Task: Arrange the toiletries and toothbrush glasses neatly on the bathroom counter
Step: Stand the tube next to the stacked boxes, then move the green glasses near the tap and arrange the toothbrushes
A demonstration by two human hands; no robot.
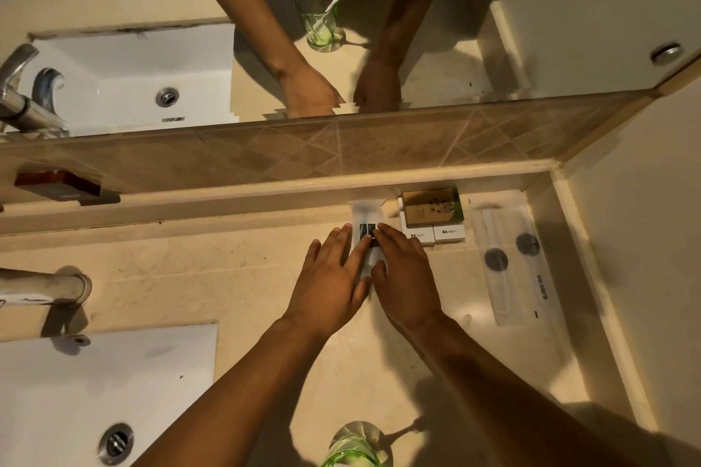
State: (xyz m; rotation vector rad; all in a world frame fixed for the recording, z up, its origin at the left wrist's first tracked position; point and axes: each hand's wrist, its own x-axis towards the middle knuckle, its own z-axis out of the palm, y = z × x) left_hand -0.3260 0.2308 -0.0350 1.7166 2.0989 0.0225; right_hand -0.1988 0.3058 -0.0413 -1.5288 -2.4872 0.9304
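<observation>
A thin clear sachet point(365, 214) with a dark label lies flat on the beige counter point(212, 277), its far end at the back ledge. My left hand point(333, 277) and my right hand point(406, 273) both rest on it, fingers spread, pressing it down from either side. Just right of it a brown soap box point(430, 207) sits on two small white boxes point(436, 233). Further right lie clear flat packets point(508, 262) with round dark seals. A green toothbrush glass point(356, 445) stands at the near edge, partly cut off by the frame.
A white sink basin point(95, 383) with a metal drain point(115, 444) fills the lower left, and a chrome tap point(49, 288) stands behind it. A mirror point(379, 49) above the tiled splashback reflects my arms and the glass. A side wall point(645, 239) bounds the counter on the right.
</observation>
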